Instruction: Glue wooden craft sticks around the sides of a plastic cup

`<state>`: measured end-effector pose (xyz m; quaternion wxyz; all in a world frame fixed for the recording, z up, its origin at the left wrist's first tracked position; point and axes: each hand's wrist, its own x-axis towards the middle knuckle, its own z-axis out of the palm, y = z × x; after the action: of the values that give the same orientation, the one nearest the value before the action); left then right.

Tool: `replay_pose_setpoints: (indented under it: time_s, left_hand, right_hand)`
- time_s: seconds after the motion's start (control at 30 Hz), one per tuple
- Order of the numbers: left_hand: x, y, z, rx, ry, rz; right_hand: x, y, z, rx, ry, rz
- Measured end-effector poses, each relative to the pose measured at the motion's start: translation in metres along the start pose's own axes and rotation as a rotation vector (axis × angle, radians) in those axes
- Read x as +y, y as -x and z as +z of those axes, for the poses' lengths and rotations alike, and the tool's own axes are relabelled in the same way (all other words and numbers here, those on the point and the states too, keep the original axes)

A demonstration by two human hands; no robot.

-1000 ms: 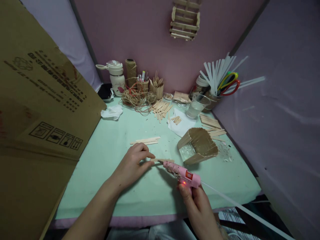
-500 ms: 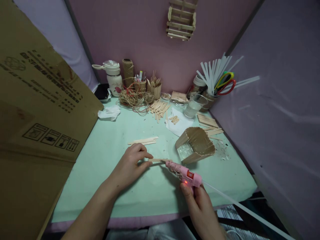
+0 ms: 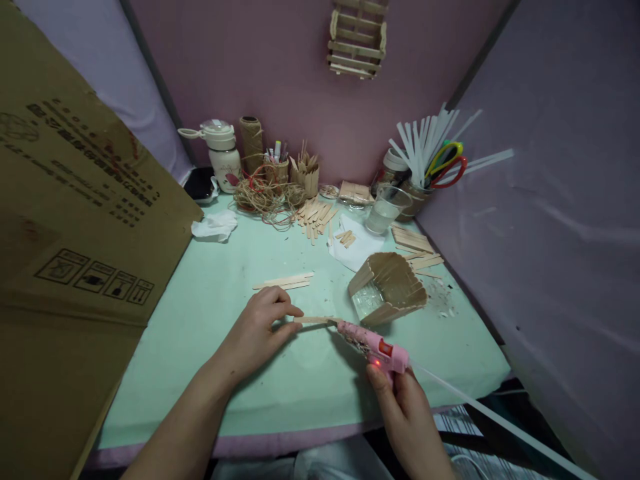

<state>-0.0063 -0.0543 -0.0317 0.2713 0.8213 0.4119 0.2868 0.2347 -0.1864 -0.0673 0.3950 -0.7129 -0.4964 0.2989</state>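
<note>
My left hand (image 3: 265,325) pinches one end of a wooden craft stick (image 3: 315,320) between thumb and fingertips, just above the table. In my right hand (image 3: 400,407) is a pink hot glue gun (image 3: 373,345) with a small red light glowing. Its nozzle meets or hovers over the stick's right end; I cannot tell which. A long white glue stick (image 3: 480,403) trails from the gun's back. Beyond my left hand lie a few loose craft sticks (image 3: 283,281). Behind the gun a craft-stick box (image 3: 395,287), open at one side, rests on the table.
A large cardboard box (image 3: 90,253) stands along the left. At the back are a white bottle (image 3: 223,157), tangled twine (image 3: 265,197), a stick pile (image 3: 316,217), a clear plastic cup (image 3: 385,210) and a holder with scissors (image 3: 450,170). A craft-stick rack (image 3: 357,47) hangs on the wall.
The glue gun has shifted slightly right along the craft stick, toward its far end. My left hand keeps its pinch on the stick. The whole view has moved a little.
</note>
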Motion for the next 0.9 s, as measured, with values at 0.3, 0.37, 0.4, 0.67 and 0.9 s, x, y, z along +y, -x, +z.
replay_pose_setpoints:
  time_s: [0.3, 0.37, 0.4, 0.67, 0.9]
  left_hand:
    - [-0.001, -0.001, 0.0, -0.009, -0.005, -0.002]
    - [-0.002, -0.001, 0.0, -0.01, -0.007, -0.002]
    - [-0.002, -0.001, 0.001, -0.012, -0.008, -0.002]
    - [-0.001, -0.001, 0.0, 0.01, -0.021, 0.018]
    - [-0.002, -0.002, 0.0, 0.042, 0.009, -0.015]
  right_hand:
    - [-0.006, -0.001, -0.002, -0.018, 0.023, -0.005]
    - [-0.006, -0.002, -0.003, -0.008, 0.045, -0.002]
    - [-0.006, -0.002, -0.004, -0.006, 0.057, 0.001]
    - [-0.015, -0.004, -0.009, 0.001, 0.123, -0.071]
    - [-0.007, 0.01, -0.026, 0.132, -0.049, 0.055]
